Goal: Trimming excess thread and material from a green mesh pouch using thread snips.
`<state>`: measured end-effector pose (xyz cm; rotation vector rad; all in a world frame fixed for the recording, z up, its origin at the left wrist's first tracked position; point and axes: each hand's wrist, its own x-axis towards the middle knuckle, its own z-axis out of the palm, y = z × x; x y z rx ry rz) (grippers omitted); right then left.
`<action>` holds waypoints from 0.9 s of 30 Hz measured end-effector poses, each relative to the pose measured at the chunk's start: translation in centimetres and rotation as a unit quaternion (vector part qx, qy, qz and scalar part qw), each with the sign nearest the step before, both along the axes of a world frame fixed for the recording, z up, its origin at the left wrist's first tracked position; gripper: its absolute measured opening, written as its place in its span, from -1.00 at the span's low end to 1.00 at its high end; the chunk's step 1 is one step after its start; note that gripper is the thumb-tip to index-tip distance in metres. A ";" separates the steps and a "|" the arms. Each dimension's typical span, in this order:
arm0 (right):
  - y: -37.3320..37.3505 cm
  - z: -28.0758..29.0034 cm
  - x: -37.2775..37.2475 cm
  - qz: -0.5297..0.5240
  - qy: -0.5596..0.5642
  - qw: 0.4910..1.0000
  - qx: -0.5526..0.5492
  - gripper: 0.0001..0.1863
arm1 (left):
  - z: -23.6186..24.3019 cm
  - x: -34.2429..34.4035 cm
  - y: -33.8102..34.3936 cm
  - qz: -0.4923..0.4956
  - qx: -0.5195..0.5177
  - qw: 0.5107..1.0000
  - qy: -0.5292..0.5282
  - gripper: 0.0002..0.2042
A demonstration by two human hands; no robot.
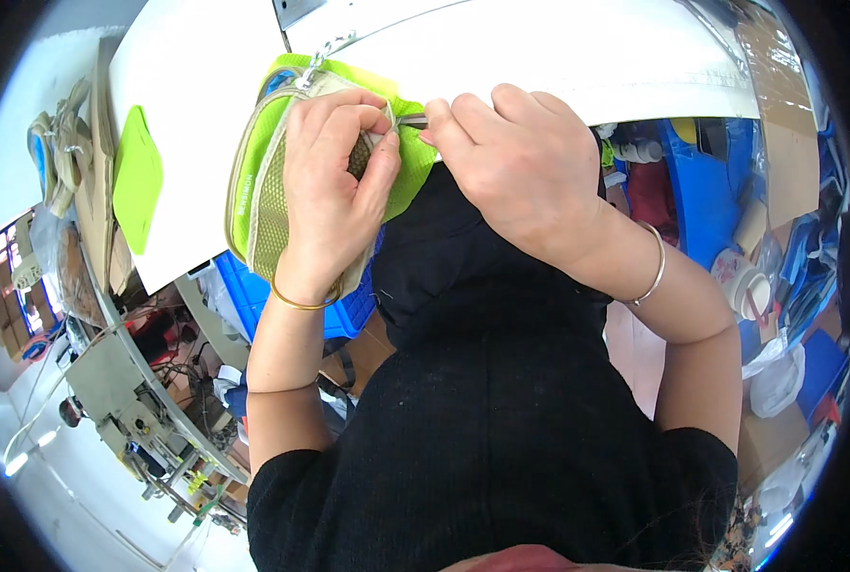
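Observation:
A lime-green and khaki mesh bag (270,205) lies at the front edge of the white table, with a pale cord at its top. My left hand (334,181) rests over the bag, thumb and fingertips pinching its edge. My right hand (520,157) is closed around a thin metal tool (412,120), whose narrow end meets the bag's edge right beside my left fingertips. Most of that tool is hidden inside my fist, so its exact kind does not show.
On the white table (539,57), a flat lime-green piece (139,181) lies at the left. Beneath the bag stands a blue crate (356,313). A blue bin (696,181) and assorted packages crowd the right. Machinery (124,419) fills the lower left.

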<state>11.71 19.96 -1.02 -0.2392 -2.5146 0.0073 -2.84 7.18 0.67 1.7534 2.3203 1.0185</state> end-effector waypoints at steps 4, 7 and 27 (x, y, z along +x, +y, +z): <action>0.0 0.1 -0.3 0.003 -0.018 1.000 0.016 -0.84 | -0.1 0.0 -0.1 -0.011 0.006 1.000 0.021 -0.85; 0.1 0.7 0.1 -0.002 -0.040 0.999 -0.034 -0.77 | 0.4 0.0 -0.4 0.001 0.009 1.000 -0.016 -0.86; -3.5 0.5 1.0 0.028 0.086 0.742 -0.664 -0.75 | 2.3 2.6 -2.3 -0.006 0.066 0.996 -0.052 -0.87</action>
